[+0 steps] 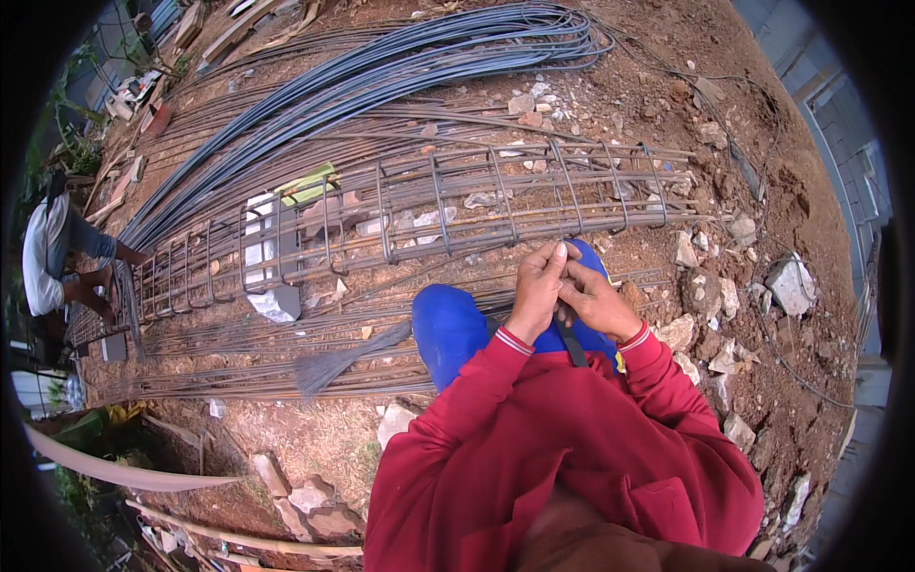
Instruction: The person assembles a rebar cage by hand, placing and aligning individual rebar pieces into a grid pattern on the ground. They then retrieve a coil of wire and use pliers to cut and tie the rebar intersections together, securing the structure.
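Note:
My left hand and my right hand meet in front of my blue-covered knees, at the near edge of a long rebar cage. Both are closed, fingertips together. What they pinch is too small or too hidden to make out. A dark, flat strap-like piece shows just below my right hand; whether I hold it is unclear. The cage lies lengthwise, its long bars ringed by square stirrups. Left of my knees, a bundle of thin grey tie wire fans out over loose bars.
A grey-and-white block sits at the cage. Beyond it lies a bent bundle of bluish steel rods. Rocks litter the soil at right. Another person is at the cage's far left end. Stones lie near my left side.

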A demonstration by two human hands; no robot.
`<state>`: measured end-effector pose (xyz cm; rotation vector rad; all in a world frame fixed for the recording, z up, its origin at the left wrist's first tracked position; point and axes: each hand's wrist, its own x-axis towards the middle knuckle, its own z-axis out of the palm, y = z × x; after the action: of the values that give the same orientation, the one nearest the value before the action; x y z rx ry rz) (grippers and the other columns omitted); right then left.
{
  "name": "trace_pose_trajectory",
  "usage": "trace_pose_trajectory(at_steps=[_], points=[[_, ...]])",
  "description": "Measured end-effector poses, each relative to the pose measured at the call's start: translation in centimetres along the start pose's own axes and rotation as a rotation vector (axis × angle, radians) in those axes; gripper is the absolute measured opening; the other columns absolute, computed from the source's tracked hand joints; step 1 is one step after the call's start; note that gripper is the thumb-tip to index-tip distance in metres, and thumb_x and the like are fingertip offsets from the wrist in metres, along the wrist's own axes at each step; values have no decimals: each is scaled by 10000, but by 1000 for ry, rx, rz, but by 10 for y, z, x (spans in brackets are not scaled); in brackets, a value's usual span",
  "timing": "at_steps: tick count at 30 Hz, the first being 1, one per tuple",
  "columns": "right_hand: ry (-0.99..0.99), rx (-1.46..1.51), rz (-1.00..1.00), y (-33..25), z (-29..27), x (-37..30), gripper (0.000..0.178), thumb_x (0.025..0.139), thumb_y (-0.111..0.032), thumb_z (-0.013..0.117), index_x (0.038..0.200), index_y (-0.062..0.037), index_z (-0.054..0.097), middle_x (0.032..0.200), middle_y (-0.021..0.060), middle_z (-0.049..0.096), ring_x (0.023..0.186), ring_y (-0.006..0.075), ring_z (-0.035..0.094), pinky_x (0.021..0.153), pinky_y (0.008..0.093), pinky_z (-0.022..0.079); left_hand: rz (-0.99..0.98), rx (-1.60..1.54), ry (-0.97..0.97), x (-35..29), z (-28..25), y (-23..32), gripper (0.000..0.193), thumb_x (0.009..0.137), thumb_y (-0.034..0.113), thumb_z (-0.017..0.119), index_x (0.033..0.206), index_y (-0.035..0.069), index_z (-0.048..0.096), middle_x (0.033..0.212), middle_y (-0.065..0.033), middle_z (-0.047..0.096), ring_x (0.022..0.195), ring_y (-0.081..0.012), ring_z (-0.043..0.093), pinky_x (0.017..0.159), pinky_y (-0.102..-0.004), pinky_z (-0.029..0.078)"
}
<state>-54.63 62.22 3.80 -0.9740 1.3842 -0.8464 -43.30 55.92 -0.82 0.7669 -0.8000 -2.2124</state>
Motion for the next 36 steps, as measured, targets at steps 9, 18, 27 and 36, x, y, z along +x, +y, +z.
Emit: trace_pose_trajectory(at_steps=[9, 18, 27, 36], points=[[144, -42, -3, 19, -40, 15, 188, 973, -155, 498, 1018, -9, 608, 668, -3, 518, 586, 85, 449, 531, 260, 382, 129, 62, 50, 39, 10, -16, 194, 936, 133, 599, 1084, 17, 644, 975, -36, 651, 875, -108, 590, 749, -247, 472], [368, 278, 196, 29, -127, 30, 220, 965, -220, 544, 945, -29, 651, 653, -46, 489, 558, 37, 378, 484, 221, 291, 62, 450, -44, 111, 24, -30, 293, 962, 174, 562, 1177, -20, 602, 1000, -77, 665, 872, -114, 592, 778, -260, 478], [731, 227, 198, 109, -265, 148, 260, 953, -208, 535, 1029, -7, 680, 794, 66, 670, 656, 125, 536, 613, 280, 421, 82, 384, 575, 182, -59, -15, 246, 967, 117, 537, 1133, -60, 577, 938, -79, 646, 801, -121, 596, 715, -251, 486], [1035, -437, -60, 126, -268, 162, 217, 818, -75, 622, 1019, -15, 677, 987, 233, 665, 960, 379, 634, 848, 415, 494, -4, 604, 675, 198, -66, -31, 212, 957, 155, 561, 1043, -35, 599, 859, -76, 629, 766, -142, 586, 692, -286, 478]])
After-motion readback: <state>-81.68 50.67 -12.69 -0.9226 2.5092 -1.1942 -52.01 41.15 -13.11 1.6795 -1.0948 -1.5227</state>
